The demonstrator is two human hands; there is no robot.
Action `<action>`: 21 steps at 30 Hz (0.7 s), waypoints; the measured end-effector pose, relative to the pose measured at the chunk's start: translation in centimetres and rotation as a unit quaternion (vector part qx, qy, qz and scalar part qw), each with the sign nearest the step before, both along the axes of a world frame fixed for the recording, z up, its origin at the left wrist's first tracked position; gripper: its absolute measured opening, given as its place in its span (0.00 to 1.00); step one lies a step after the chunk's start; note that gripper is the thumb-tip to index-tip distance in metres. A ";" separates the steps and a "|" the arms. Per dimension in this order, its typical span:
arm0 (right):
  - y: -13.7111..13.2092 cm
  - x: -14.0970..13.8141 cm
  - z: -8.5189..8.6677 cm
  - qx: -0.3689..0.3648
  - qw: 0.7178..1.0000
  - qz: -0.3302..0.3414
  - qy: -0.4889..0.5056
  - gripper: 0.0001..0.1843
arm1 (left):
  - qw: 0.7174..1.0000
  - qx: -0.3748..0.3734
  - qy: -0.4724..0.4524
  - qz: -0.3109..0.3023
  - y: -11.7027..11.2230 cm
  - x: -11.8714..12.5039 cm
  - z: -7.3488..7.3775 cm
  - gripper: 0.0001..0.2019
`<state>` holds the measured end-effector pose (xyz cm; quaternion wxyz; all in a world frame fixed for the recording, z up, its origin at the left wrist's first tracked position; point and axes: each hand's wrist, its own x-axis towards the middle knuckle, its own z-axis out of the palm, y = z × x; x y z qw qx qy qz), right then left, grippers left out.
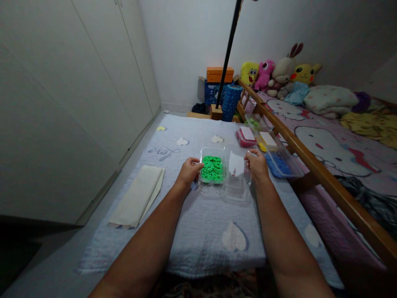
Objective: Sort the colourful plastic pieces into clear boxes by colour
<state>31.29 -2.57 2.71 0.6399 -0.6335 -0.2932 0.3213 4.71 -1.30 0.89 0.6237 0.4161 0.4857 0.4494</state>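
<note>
In the middle of the cloth-covered table, a clear plastic box (213,150) lies with its hinged lid (238,193) folded out to the right. Small flat green pieces (212,169) fill the box part. A white paper (235,164) with a dark red mark sits over the lid. My left hand (188,173) is closed on the box's left rim, thumb on top. On the other side, my right hand (257,164) pinches the right edge of the lid. Its fingertips are partly hidden, so whether it also touches the paper is unclear.
Along the table's right edge stand clear boxes with red (246,138), yellow (262,146), blue (279,164) and light green pieces (253,123). A folded beige cloth (136,198) lies at left. A black pole (228,58) rises behind the table; a wooden bed rail (297,147) runs along the right.
</note>
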 end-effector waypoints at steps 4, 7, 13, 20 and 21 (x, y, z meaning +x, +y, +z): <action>-0.7 1.6 -0.5 -0.024 0.999 -0.033 -0.004 0.21 | 0.998 0.006 0.044 -0.053 -0.6 -0.4 0.3 0.11; -0.9 1.9 -1.1 -0.051 0.998 -0.035 -0.027 0.18 | 0.998 0.025 0.058 -0.028 -0.6 -0.7 0.5 0.08; -0.7 2.4 -2.9 -0.113 0.966 -0.028 -0.229 0.22 | 0.992 0.067 0.073 0.078 0.8 -2.0 0.4 0.07; -1.7 3.0 -1.5 -0.278 0.805 0.043 -0.522 0.25 | 0.991 0.061 0.089 0.082 1.3 -3.0 0.8 0.13; -2.1 3.0 -1.1 -0.314 0.783 0.073 -0.532 0.23 | 0.992 0.057 0.091 0.069 1.3 -3.1 0.9 0.14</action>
